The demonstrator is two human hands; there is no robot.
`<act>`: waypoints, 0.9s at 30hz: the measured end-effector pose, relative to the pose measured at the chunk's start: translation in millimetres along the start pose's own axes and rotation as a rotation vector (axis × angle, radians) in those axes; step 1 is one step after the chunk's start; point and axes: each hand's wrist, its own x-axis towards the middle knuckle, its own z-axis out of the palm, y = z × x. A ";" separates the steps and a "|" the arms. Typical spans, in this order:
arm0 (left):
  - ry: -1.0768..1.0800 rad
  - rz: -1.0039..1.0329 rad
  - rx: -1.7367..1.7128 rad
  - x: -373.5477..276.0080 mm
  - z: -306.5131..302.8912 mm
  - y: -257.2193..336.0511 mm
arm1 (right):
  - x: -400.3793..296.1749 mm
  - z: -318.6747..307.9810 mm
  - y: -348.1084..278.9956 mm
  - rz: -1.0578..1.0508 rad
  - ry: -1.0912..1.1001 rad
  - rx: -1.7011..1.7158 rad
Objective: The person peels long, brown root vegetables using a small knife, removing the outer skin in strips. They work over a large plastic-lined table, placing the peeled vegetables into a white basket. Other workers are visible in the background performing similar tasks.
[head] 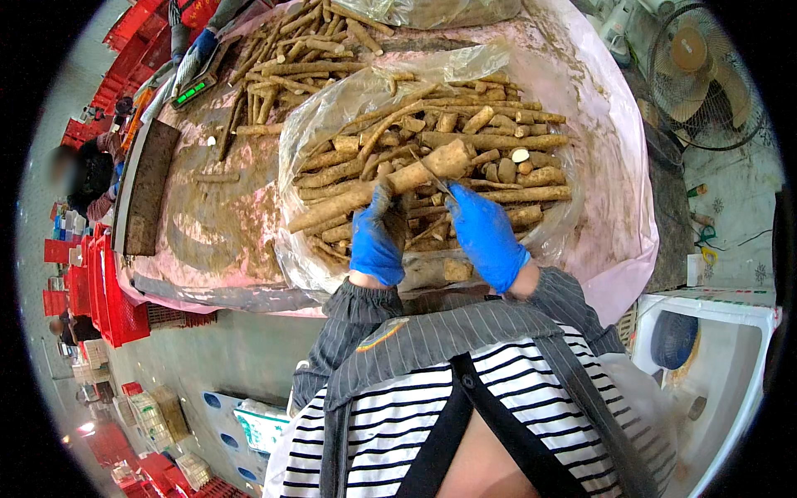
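My left hand (381, 233), in a dirty blue glove, grips a thick brown yam-like root (386, 185) from below, near its middle. The root slants up to the right, over a heap of similar roots (348, 174). In my right hand (484, 224), also gloved in blue, is a knife (434, 174) whose blade lies against the root's upper part. The heap rests in a clear plastic bag (296, 140), spread wide. Among its pieces, a short one shows a white cut face (519, 155).
More long roots (292, 68) are piled at the back left, near a scale (194, 92) with a lit green display. A co-worker's blue-gloved hand (204, 45) is beside it. A wooden trough (146, 187) stands at the table's left edge. A fan (703, 75) is at right, above a white foam box (741, 311).
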 end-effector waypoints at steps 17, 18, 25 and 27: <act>-0.093 0.088 0.486 5.1 -4.6 80.1 | -4.9 -31.4 23.5 0.557 -0.134 0.781; -0.137 0.037 0.569 27.2 -6.1 96.5 | -7.0 -35.0 25.9 0.547 -0.120 0.801; 0.096 0.356 1.122 228.9 21.6 155.8 | -17.2 -50.9 21.7 0.544 -0.112 0.841; -0.036 0.851 1.352 245.5 24.7 118.2 | -21.7 -52.2 20.4 0.579 -0.095 0.907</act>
